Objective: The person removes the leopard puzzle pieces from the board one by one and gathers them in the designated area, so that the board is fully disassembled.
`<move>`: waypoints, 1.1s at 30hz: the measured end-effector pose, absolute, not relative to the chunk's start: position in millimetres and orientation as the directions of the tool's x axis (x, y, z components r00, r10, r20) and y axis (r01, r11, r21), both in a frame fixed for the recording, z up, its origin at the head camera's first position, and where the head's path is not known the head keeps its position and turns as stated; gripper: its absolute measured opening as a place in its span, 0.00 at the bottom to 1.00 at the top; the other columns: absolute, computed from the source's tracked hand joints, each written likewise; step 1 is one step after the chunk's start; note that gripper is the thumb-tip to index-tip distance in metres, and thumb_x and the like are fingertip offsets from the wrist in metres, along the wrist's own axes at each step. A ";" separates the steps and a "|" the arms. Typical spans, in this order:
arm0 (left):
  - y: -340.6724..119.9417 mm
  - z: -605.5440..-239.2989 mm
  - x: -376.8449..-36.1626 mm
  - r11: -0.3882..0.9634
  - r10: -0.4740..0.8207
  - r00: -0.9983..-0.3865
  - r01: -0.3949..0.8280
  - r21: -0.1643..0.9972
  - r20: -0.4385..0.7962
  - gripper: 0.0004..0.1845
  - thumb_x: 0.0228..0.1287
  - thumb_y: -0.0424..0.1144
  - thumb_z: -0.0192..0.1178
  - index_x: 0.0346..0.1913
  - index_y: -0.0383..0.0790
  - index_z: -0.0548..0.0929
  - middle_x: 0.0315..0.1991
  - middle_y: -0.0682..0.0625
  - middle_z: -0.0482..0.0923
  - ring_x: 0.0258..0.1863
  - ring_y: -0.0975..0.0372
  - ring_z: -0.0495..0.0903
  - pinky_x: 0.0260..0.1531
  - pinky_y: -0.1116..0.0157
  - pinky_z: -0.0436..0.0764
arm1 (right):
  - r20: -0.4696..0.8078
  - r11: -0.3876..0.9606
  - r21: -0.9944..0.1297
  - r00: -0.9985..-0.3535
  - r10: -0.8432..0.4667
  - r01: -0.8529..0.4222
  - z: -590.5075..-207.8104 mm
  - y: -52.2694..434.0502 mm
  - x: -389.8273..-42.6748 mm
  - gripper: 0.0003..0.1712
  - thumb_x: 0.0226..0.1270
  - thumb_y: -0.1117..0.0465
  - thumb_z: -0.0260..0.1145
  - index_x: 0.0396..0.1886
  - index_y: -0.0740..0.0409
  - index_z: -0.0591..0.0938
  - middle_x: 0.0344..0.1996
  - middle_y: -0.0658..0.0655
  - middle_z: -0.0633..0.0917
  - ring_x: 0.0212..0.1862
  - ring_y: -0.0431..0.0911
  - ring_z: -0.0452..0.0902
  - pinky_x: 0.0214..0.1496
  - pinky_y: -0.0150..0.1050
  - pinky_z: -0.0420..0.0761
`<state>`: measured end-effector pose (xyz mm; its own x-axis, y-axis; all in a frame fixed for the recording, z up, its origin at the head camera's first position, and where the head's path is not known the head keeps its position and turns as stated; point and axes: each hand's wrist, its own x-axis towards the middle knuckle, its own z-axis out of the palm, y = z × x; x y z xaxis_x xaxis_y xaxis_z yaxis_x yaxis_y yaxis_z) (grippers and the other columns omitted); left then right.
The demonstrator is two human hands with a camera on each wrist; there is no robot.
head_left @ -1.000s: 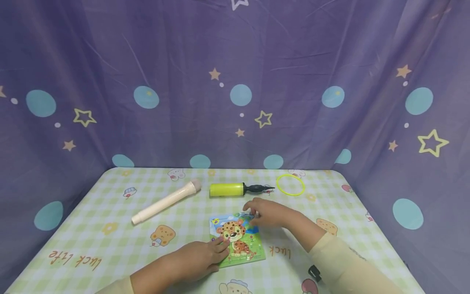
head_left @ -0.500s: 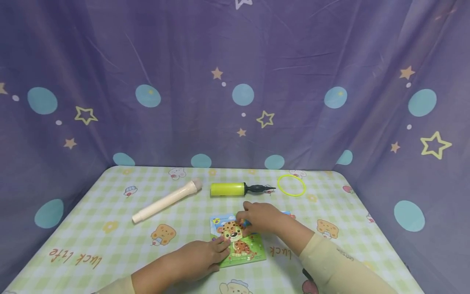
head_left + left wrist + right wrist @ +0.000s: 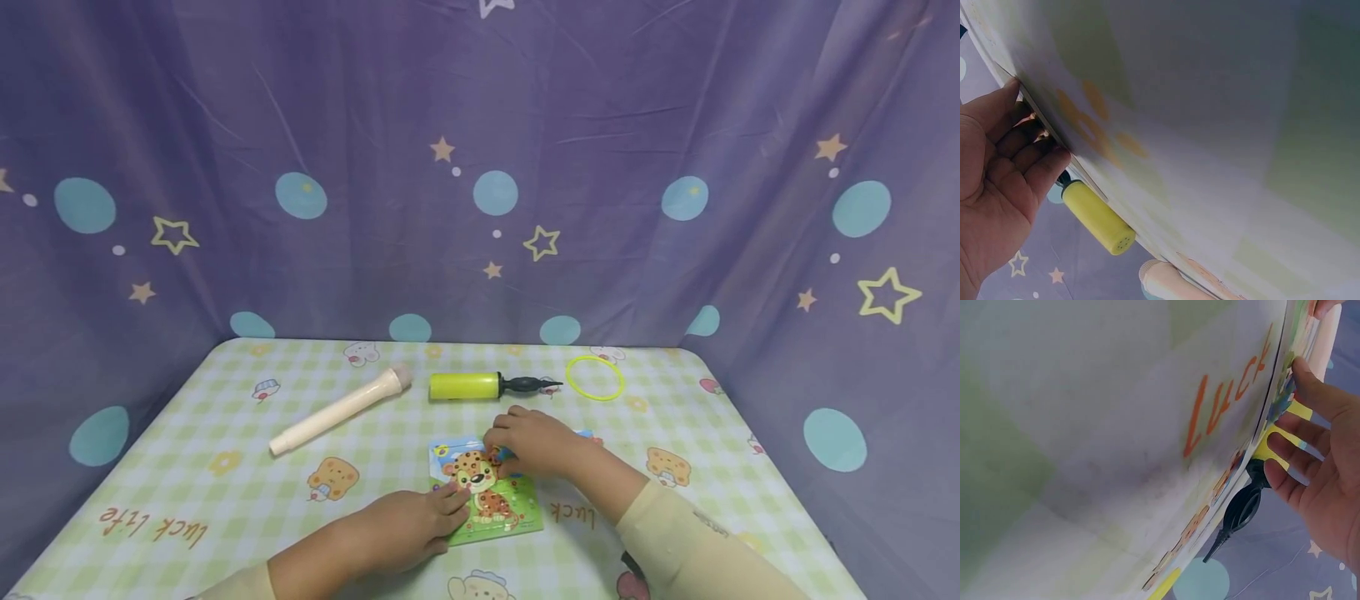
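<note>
A puzzle board (image 3: 480, 533) with a cartoon leopard lies on the table. My left hand (image 3: 416, 521) rests on its lower left, fingertips on the picture and thumb at the near edge. In the left wrist view that hand (image 3: 1004, 150) has bent fingers along the board's edge. My right hand (image 3: 536, 446) bends over the upper right corner and hides it. Its thumb and forefinger pinch a blue-green puzzle piece (image 3: 1280, 403) low against the board; the other fingers hang loosely. Another colourful piece (image 3: 591, 436) shows behind the right wrist.
Behind the board lie a yellow hand pump (image 3: 465, 386) with a black nozzle and a yellow ring (image 3: 595, 378). A cream toy microphone (image 3: 337, 412) lies slantwise at left. A black item (image 3: 630, 564) shows partly under the right sleeve. A purple curtain (image 3: 375, 250) surrounds the table.
From one second to half a second ago my right hand moved slightly left and down onto the upper right of the board, uncovering the piece behind the wrist. The left hand has stayed put.
</note>
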<state>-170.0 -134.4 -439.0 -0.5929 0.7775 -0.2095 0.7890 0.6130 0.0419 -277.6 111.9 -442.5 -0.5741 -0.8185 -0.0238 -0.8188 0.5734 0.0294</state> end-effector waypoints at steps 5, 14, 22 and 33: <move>-133.3 -438.3 -169.6 0.619 0.773 -0.596 0.784 0.050 -0.219 0.29 0.70 0.50 0.57 0.72 0.48 0.69 0.74 0.52 0.62 0.74 0.58 0.62 0.59 0.65 0.77 | -0.011 0.568 -0.057 -0.568 -0.823 -0.821 -444.4 111.9 -278.8 0.18 0.61 0.45 0.69 0.51 0.40 0.80 0.44 0.42 0.77 0.45 0.37 0.72 0.48 0.34 0.77; -132.8 -440.2 -169.8 0.627 0.765 -0.603 0.778 0.049 -0.225 0.29 0.71 0.50 0.57 0.72 0.48 0.70 0.75 0.52 0.62 0.74 0.57 0.62 0.60 0.65 0.76 | -0.080 0.690 -0.324 -0.708 -0.702 -0.648 -443.1 114.3 -281.3 0.15 0.67 0.53 0.67 0.52 0.45 0.79 0.45 0.46 0.75 0.41 0.36 0.75 0.46 0.33 0.79; -132.0 -437.9 -169.4 0.635 0.758 -0.609 0.771 0.050 -0.234 0.29 0.70 0.50 0.57 0.72 0.49 0.69 0.74 0.53 0.62 0.73 0.57 0.62 0.61 0.64 0.76 | -0.096 0.682 -0.389 -0.709 -0.698 -0.619 -438.0 122.1 -283.1 0.11 0.71 0.55 0.63 0.50 0.44 0.75 0.43 0.45 0.79 0.39 0.38 0.76 0.43 0.36 0.78; -131.0 -436.9 -168.6 0.643 0.751 -0.614 0.764 0.059 -0.241 0.29 0.71 0.49 0.57 0.72 0.49 0.69 0.75 0.53 0.61 0.74 0.57 0.61 0.62 0.63 0.75 | -0.134 0.694 -0.551 -0.772 -0.621 -0.463 -420.7 175.8 -301.8 0.13 0.73 0.59 0.61 0.55 0.51 0.77 0.34 0.49 0.79 0.31 0.41 0.75 0.39 0.42 0.77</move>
